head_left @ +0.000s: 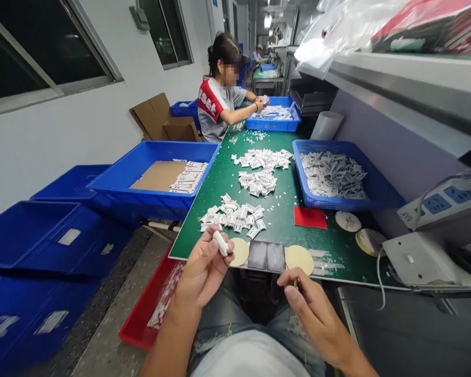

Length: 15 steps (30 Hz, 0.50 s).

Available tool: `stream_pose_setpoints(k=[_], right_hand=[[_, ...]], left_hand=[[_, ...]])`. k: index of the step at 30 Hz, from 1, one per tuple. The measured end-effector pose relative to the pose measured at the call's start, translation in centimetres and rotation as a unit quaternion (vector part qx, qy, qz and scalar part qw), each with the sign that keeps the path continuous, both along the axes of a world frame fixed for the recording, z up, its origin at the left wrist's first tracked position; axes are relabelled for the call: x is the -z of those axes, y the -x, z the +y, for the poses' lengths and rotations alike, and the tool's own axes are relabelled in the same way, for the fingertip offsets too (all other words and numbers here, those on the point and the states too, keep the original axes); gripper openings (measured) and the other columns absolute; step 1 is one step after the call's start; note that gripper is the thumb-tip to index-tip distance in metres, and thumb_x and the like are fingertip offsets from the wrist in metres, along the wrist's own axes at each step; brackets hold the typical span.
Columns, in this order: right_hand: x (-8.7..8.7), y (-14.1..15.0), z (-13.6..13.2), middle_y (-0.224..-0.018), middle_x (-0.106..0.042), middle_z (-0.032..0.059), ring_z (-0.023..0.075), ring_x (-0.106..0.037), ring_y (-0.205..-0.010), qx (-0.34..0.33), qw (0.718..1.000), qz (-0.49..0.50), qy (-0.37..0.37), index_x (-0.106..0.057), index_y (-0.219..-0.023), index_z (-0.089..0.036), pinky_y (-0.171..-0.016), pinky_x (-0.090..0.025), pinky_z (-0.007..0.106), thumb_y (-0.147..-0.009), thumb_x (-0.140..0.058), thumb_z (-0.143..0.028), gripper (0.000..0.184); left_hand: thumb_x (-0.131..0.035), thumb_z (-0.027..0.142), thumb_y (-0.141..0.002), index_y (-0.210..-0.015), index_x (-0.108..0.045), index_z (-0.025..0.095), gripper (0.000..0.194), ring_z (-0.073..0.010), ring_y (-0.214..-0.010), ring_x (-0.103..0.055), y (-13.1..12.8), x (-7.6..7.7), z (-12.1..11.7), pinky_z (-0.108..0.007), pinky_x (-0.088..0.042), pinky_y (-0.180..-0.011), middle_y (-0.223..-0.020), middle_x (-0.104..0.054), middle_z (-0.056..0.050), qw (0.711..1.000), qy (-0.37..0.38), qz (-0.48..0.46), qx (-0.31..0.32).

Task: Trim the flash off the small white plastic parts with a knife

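My left hand (204, 269) is raised at the near edge of the green table (282, 209), fingers pinched around a small white plastic piece (220, 243). My right hand (312, 309) hovers over my lap, fingers curled around a thin dark item that barely shows between thumb and finger. Piles of small white pieces (235, 214) lie on the table just beyond my left hand. More piles (261, 167) lie farther back.
A blue basket of white pieces (337, 175) stands at the right, a red card (310, 217) before it. Blue crates (157, 173) are stacked at the left, a red tray (153, 309) by my knee. A co-worker (220, 94) sits farther along. A power strip (443, 204) lies at right.
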State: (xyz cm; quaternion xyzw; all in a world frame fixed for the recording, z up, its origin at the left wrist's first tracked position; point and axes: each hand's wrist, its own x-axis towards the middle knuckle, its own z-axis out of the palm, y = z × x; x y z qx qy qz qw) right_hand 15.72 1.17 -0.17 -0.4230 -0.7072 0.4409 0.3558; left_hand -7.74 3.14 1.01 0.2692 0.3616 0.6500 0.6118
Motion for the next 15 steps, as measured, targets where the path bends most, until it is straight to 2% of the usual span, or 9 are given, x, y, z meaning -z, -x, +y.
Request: stream_pose_setpoints(k=[2, 4, 7, 10, 15], right_hand=[[-2.4, 1.4, 1.1, -0.065, -0.046, -0.0043, 0.0105, -0.041, -0.055, -0.072, 0.991, -0.044, -0.100, -0.054, -0.090, -0.019, -0.054, -0.033, 0.024, -0.095, -0.043, -0.045, 0.029], [-4.0, 2.8, 2.0, -0.062, -0.046, -0.0048, 0.0103, -0.040, -0.052, -0.096, 0.973, -0.062, -0.199, -0.052, -0.082, -0.018, -0.053, -0.031, 0.024, -0.094, -0.042, -0.054, 0.038], [-5.2, 4.3, 2.8, -0.058, -0.046, -0.0043, 0.0104, -0.040, -0.049, -0.108, 0.941, -0.094, -0.306, -0.051, -0.075, -0.018, -0.049, -0.027, 0.025, -0.092, -0.037, -0.063, 0.051], [-5.6, 5.2, 2.9, -0.056, -0.046, -0.0035, 0.0106, -0.039, -0.047, -0.106, 0.917, -0.123, -0.365, -0.052, -0.071, -0.018, -0.049, -0.025, 0.026, -0.093, -0.030, -0.066, 0.057], [-6.0, 5.8, 2.9, -0.053, -0.042, -0.0036, 0.0105, -0.035, -0.046, -0.093, 0.899, -0.160, -0.398, -0.049, -0.065, -0.019, -0.048, -0.021, 0.028, -0.094, -0.027, -0.064, 0.058]], left_hand=[[-0.078, 0.029, -0.074, -0.104, -0.060, 0.025, 0.035, -0.0088, -0.069, -0.056, -0.9, -0.6, -1.7, -0.019, -0.047, -0.062, -0.078, -0.054, 0.002, 0.996, -0.023, -0.085, 0.025], [-0.078, 0.029, -0.074, -0.095, -0.064, 0.023, 0.026, -0.0097, -0.066, -0.057, -1.4, -1.0, -2.6, -0.019, -0.046, -0.060, -0.074, -0.055, 0.001, 0.994, -0.042, -0.084, 0.052], [-0.076, 0.033, -0.075, -0.091, -0.067, 0.022, 0.021, -0.0110, -0.061, -0.056, -1.3, -1.3, -3.3, -0.020, -0.042, -0.055, -0.067, -0.057, 0.000, 0.993, -0.055, -0.062, 0.088], [-0.077, 0.034, -0.074, -0.093, -0.069, 0.022, 0.024, -0.0118, -0.058, -0.054, -1.0, -1.5, -3.6, -0.021, -0.039, -0.053, -0.064, -0.058, -0.001, 0.992, -0.049, -0.044, 0.108], [-0.076, 0.031, -0.075, -0.088, -0.073, 0.022, 0.016, -0.0110, -0.058, -0.053, -1.1, -2.1, -3.7, -0.022, -0.040, -0.055, -0.066, -0.061, -0.003, 0.989, -0.047, -0.056, 0.131]])
